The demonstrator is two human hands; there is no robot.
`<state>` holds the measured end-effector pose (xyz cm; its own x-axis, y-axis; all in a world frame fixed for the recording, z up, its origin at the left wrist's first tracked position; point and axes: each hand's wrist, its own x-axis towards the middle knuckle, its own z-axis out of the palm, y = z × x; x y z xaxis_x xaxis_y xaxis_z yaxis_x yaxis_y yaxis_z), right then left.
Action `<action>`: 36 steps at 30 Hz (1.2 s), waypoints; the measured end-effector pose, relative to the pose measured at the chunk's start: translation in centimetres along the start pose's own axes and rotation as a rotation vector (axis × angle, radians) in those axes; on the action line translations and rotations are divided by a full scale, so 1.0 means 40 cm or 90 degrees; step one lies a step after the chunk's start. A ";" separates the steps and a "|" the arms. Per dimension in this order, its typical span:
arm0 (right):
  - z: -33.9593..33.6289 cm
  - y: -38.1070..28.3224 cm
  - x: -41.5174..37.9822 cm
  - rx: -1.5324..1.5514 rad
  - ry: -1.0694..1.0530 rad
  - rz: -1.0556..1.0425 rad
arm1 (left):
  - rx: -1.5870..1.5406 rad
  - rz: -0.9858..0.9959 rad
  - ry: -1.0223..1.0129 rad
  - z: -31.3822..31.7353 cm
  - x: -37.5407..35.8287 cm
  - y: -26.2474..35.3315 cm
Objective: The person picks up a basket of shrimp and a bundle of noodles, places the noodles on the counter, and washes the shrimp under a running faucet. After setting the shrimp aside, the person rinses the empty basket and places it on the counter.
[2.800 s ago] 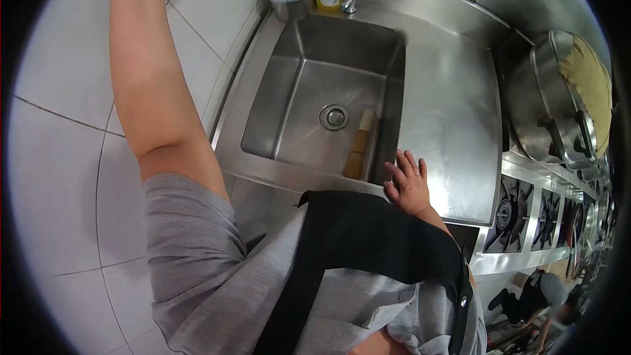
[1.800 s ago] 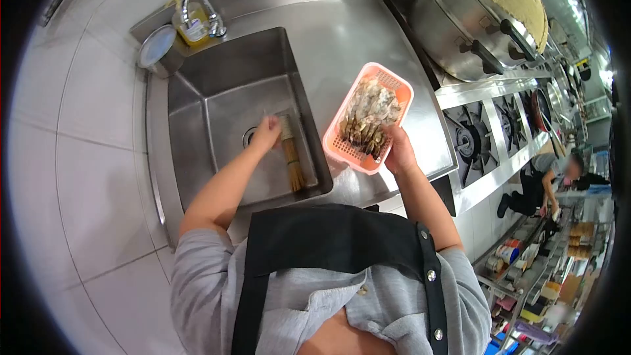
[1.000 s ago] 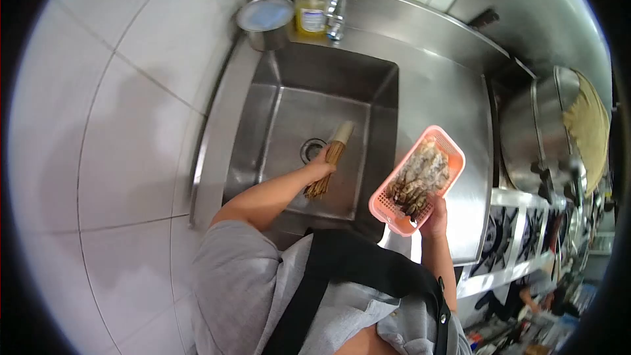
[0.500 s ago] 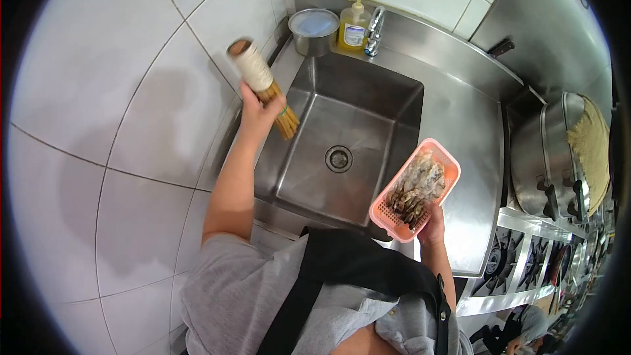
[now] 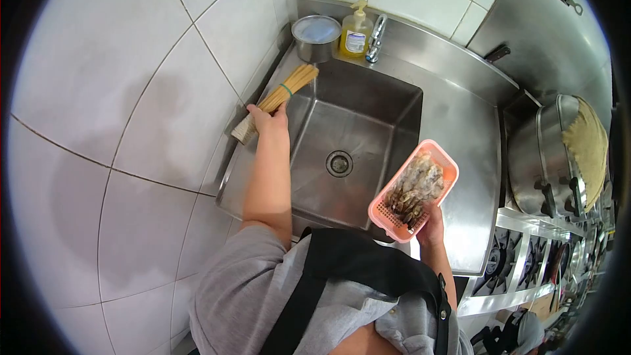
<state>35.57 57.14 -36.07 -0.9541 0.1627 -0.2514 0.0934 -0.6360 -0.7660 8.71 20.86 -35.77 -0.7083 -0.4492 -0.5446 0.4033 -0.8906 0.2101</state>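
Observation:
My left hand (image 5: 268, 120) is closed around a bamboo brush (image 5: 289, 89) at the left rim of the sink. Its bristles, tied with a green band, point up and right, while the pale wrapped handle (image 5: 244, 130) sticks out below my fingers. On the other side, my right hand (image 5: 430, 227) grips the lower right edge of a pink plastic basket (image 5: 448, 158). Shrimp (image 5: 415, 187), greyish and partly dark, lie inside it; the basket is tilted over the sink's right front corner. Between the hands is the steel sink (image 5: 309, 177) with its round drain (image 5: 339, 164).
Behind the sink stand a lidded metal container (image 5: 317, 39), a soap pump bottle (image 5: 355, 36) and a faucet (image 5: 376, 39). At right are a large pot (image 5: 536, 158) with a cloth (image 5: 587, 144) and a gas stove (image 5: 503, 260). Another person (image 5: 522, 332) is at lower right.
My left hand has turned the brush over, so the bristles now point away up and right and the handle down left. It is now at the sink's left rim. The basket has barely moved.

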 end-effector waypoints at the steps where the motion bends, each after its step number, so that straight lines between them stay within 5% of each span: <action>1: 0.001 -0.005 -0.001 0.000 -0.007 -0.005 | -0.032 0.016 0.029 -0.008 -0.002 -0.011; 6: -0.002 -0.027 0.019 -0.002 -0.076 0.049 | -0.138 0.033 0.094 0.026 -0.009 0.010; 8: 0.016 -0.028 0.041 0.006 -0.079 0.057 | -0.135 -0.038 0.050 -0.035 0.176 0.052; 13: 0.093 0.024 0.140 0.014 -0.097 0.078 | -0.117 -0.172 0.052 -0.027 0.166 0.070; 28: 0.251 0.115 0.426 0.009 -0.198 0.205 | 0.429 -0.208 0.043 -0.087 0.023 0.003; 30: 0.266 0.121 0.445 0.006 -0.214 0.212 | 0.544 -0.242 -0.065 -0.106 0.010 -0.014; 33: 0.284 0.136 0.483 -0.006 -0.223 0.240 | 0.659 -0.495 -0.287 -0.081 -0.083 -0.054; 35: 0.289 0.156 0.525 -0.003 -0.233 0.272 | 0.586 -0.526 -0.495 -0.144 -0.038 -0.133; 36: 0.286 0.164 0.548 -0.049 -0.235 0.277 | 0.641 -0.461 -0.499 -0.151 -0.039 -0.141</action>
<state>12.01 47.91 -39.85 -0.8580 -0.3846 -0.3406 0.5070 -0.5269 -0.6821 11.04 27.02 -41.00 -0.8347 0.4779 -0.2737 -0.5026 -0.4580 0.7332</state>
